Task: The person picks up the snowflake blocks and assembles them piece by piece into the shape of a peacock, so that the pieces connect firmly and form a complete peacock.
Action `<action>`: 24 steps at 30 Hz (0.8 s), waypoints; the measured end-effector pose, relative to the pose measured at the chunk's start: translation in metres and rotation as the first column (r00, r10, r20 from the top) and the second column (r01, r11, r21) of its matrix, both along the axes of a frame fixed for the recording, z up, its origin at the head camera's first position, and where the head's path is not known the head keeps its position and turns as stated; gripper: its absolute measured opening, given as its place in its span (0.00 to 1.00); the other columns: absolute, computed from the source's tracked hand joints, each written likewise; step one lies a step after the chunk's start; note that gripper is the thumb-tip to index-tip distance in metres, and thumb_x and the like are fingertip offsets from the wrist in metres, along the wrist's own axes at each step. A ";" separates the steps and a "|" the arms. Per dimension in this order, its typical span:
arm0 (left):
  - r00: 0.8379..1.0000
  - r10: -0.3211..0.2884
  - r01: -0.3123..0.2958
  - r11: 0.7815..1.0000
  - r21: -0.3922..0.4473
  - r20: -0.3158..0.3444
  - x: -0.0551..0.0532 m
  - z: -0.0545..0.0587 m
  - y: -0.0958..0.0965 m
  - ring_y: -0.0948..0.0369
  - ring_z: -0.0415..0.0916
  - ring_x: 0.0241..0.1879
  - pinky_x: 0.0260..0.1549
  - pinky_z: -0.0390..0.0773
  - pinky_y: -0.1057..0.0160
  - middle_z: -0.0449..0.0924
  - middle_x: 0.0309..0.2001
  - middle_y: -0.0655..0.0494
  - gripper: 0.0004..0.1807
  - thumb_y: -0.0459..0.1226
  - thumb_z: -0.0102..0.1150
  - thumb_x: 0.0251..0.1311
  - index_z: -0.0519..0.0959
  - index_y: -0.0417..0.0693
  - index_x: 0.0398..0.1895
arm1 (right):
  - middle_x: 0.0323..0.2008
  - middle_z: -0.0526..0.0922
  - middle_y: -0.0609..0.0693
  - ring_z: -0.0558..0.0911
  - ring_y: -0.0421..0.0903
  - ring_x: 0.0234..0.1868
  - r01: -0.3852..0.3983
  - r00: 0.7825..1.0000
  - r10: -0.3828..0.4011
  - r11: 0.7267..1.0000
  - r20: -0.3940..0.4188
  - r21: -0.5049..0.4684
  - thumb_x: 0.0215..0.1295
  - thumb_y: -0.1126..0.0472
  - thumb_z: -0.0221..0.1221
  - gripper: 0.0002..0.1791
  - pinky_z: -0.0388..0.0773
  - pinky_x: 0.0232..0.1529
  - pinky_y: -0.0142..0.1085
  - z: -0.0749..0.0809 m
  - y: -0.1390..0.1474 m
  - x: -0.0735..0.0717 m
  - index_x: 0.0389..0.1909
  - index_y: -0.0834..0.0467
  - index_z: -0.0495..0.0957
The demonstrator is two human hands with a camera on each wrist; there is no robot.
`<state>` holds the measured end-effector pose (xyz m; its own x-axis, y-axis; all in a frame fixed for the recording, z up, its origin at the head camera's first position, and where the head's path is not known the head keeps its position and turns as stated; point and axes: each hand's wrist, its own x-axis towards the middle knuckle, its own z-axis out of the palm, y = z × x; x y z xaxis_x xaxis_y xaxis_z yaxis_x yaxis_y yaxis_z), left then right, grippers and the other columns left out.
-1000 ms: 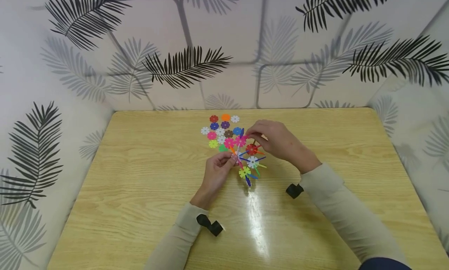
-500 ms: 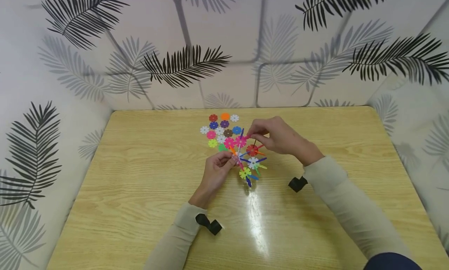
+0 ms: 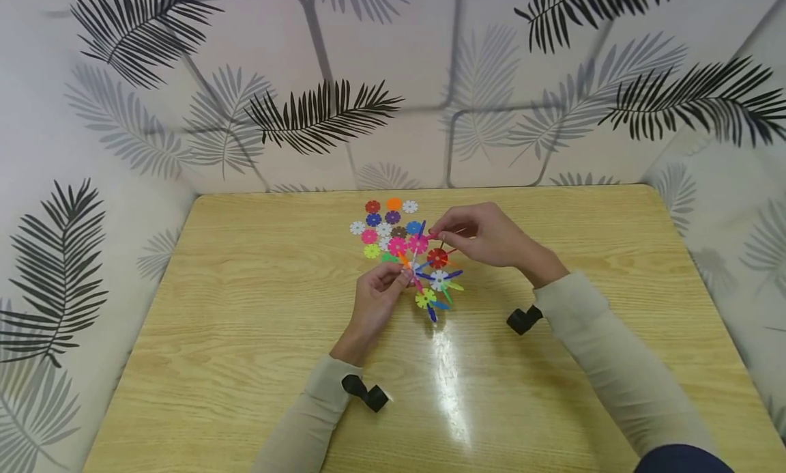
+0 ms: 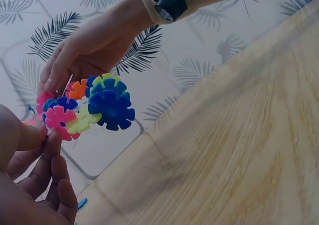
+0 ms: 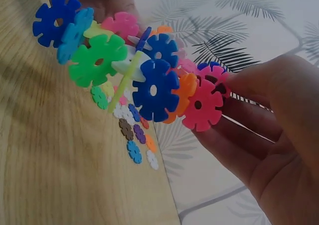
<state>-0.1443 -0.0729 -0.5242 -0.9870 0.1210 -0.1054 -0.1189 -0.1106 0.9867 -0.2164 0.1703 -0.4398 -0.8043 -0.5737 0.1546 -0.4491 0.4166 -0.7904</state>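
Observation:
Several notched plastic flower discs are joined into one colourful cluster [image 3: 439,280], held up over the table. At its left side my left hand [image 3: 376,301] pinches it between thumb and fingertips. Around the far upper edge, my right hand [image 3: 491,235] pinches a pink disc [image 5: 217,79] with thumb and forefinger. Beside that, another pink disc [image 5: 207,116] and an orange disc [image 5: 185,94] are part of the cluster. Blue, green and yellow discs stick out on the near side, with a dark blue disc [image 4: 110,110] outermost in the left wrist view.
Loose flower discs lie flat on the wooden table [image 3: 245,323] behind the cluster, among them a red disc [image 3: 372,206], an orange disc [image 3: 394,204] and a yellow-green disc [image 3: 371,251]. A wall with palm-leaf print [image 3: 393,152] rises at the back edge.
The cluster has shifted slightly up and left in the head view. My right hand has turned a little and keeps its pinch at the pink disc; my left hand stays nearly still.

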 end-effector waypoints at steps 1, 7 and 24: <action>1.000 0.002 -0.002 1.000 0.003 0.002 0.000 0.000 0.000 0.67 0.88 0.42 0.57 0.89 0.59 0.91 0.42 0.60 0.07 0.29 0.61 0.78 0.84 0.32 0.50 | 0.49 0.93 0.58 0.93 0.61 0.47 0.007 1.000 -0.007 1.000 0.015 -0.011 0.78 0.67 0.64 0.08 0.90 0.50 0.36 0.000 0.000 0.001 0.51 0.60 0.90; 1.000 0.010 -0.010 1.000 0.015 0.016 0.001 0.002 0.000 0.67 0.86 0.42 0.52 0.88 0.64 0.90 0.40 0.64 0.06 0.31 0.62 0.78 0.84 0.36 0.48 | 0.54 0.92 0.60 0.91 0.62 0.52 0.058 0.996 -0.052 0.995 0.078 -0.078 0.80 0.65 0.63 0.12 0.89 0.53 0.32 -0.001 0.003 0.005 0.57 0.62 0.87; 0.993 0.094 -0.102 0.988 0.120 0.066 0.000 0.003 0.005 0.66 0.84 0.42 0.48 0.80 0.64 0.89 0.35 0.67 0.07 0.33 0.62 0.79 0.83 0.52 0.39 | 0.66 0.83 0.67 0.83 0.59 0.70 0.335 0.832 -0.189 0.921 0.522 -0.199 0.74 0.58 0.70 0.42 0.84 0.68 0.47 -0.051 -0.017 0.074 0.81 0.59 0.59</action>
